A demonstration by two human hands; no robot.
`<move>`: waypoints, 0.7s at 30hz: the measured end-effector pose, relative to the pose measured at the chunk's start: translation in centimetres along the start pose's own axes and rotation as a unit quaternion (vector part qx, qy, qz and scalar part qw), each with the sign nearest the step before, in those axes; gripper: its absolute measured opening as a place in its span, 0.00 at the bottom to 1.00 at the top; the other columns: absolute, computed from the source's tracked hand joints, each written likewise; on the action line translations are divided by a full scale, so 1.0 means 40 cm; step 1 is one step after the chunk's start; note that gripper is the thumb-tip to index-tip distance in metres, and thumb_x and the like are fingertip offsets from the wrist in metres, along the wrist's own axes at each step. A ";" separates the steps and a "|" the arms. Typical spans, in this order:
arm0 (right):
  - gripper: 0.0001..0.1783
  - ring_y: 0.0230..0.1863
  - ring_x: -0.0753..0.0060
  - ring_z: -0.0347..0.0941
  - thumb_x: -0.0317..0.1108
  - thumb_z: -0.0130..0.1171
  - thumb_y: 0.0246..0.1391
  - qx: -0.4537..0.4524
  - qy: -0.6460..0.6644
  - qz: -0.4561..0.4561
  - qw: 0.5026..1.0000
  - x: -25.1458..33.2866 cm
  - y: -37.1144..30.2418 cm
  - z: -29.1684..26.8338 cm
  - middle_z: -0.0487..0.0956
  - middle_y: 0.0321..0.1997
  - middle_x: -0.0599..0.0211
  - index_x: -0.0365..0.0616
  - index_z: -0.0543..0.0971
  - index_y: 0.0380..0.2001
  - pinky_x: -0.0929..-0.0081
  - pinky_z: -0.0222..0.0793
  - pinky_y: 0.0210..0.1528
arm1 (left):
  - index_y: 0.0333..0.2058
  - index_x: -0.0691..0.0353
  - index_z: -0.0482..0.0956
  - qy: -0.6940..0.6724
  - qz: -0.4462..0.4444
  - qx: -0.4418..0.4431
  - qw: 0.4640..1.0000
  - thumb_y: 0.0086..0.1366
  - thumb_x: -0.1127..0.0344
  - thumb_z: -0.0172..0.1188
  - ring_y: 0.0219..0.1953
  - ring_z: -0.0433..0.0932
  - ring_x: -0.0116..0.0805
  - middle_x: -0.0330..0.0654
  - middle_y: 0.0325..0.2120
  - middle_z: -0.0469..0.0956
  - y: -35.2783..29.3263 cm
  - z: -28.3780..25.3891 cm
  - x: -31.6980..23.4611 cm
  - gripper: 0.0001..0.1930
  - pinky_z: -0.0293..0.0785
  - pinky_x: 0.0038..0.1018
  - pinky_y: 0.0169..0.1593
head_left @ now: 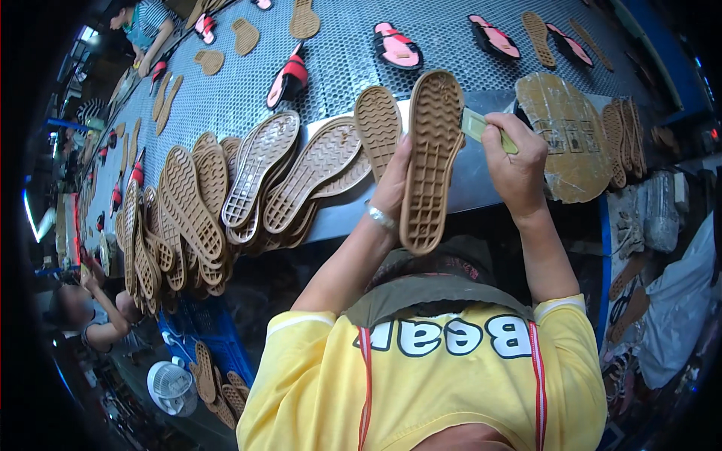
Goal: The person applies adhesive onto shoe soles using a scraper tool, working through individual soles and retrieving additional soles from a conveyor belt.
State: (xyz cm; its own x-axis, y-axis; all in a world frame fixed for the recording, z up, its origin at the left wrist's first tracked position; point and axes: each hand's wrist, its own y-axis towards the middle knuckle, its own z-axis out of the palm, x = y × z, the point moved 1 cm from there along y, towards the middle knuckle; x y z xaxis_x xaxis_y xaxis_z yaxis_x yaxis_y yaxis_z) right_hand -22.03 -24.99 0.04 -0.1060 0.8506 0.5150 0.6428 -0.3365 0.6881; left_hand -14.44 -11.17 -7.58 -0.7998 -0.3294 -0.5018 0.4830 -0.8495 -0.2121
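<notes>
My left hand [394, 177] grips a brown shoe sole [430, 161] upright near the conveyor's edge, its grooved, gridded underside showing. The fingers behind it are hidden. In my right hand [519, 161] is a flat, pale green hand tool [476, 125], pinched between thumb and fingers. Its far end meets the sole's right edge; the tip is too small to tell whether it has bristles. Another sole [377, 120] stands just behind my left hand; whether I touch it cannot be told. Several more soles [259, 169] lie stacked and fanned out to the left.
A blue-grey conveyor [338, 71] carries pink sandals [397, 46] and loose soles. A tape-wrapped brown board [568, 139] lies right, beside more soles [623, 143]. A white fan [173, 387] stands at lower left near a blue crate [214, 338]. Other people work at the left.
</notes>
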 end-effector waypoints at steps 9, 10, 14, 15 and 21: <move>0.04 0.21 0.52 0.72 0.18 0.53 0.41 0.129 0.080 0.006 0.988 0.105 -0.071 -0.007 0.73 0.22 0.54 0.36 0.73 0.25 0.66 0.67 0.23 | 0.51 0.61 0.68 -0.011 0.051 -0.034 0.998 0.63 0.37 0.41 0.26 0.77 0.27 0.43 0.37 0.78 0.097 -0.014 -0.025 0.32 0.76 0.22 0.27; 0.04 0.21 0.52 0.72 0.18 0.53 0.41 0.129 0.079 0.006 0.988 0.118 -0.079 -0.019 0.73 0.22 0.54 0.36 0.73 0.25 0.66 0.67 0.23 | 0.52 0.60 0.68 0.016 0.046 0.009 0.999 0.63 0.37 0.41 0.25 0.77 0.26 0.43 0.37 0.78 0.101 -0.030 -0.029 0.33 0.76 0.21 0.26; 0.05 0.20 0.56 0.71 0.17 0.54 0.40 0.238 0.118 0.009 0.964 0.123 -0.089 -0.059 0.72 0.21 0.56 0.35 0.73 0.25 0.70 0.66 0.22 | 0.52 0.59 0.68 0.027 0.063 0.009 0.998 0.63 0.36 0.41 0.25 0.77 0.26 0.43 0.37 0.78 0.100 -0.036 -0.045 0.33 0.77 0.21 0.26; 0.05 0.19 0.59 0.71 0.18 0.54 0.41 0.237 0.165 0.029 0.957 0.116 -0.081 -0.067 0.72 0.21 0.57 0.34 0.74 0.26 0.72 0.65 0.22 | 0.53 0.58 0.67 0.013 0.053 0.023 0.998 0.63 0.35 0.40 0.26 0.77 0.26 0.44 0.38 0.78 0.101 -0.041 -0.049 0.33 0.77 0.21 0.26; 0.10 0.26 0.76 0.70 0.22 0.58 0.48 0.329 0.337 0.049 0.881 0.040 -0.034 -0.061 0.75 0.28 0.66 0.34 0.78 0.36 0.82 0.65 0.29 | 0.55 0.57 0.64 0.000 0.029 0.043 0.999 0.62 0.34 0.38 0.28 0.78 0.28 0.46 0.41 0.76 0.076 -0.030 -0.044 0.35 0.78 0.23 0.26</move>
State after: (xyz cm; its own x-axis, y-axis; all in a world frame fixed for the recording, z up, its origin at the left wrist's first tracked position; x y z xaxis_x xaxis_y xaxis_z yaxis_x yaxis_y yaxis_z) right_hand -24.93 -24.15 1.20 -0.3101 0.3221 0.8945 0.9507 0.1008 0.2932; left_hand -11.16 -12.67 -8.33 -0.7708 -0.3796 -0.5117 0.4966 -0.8610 -0.1094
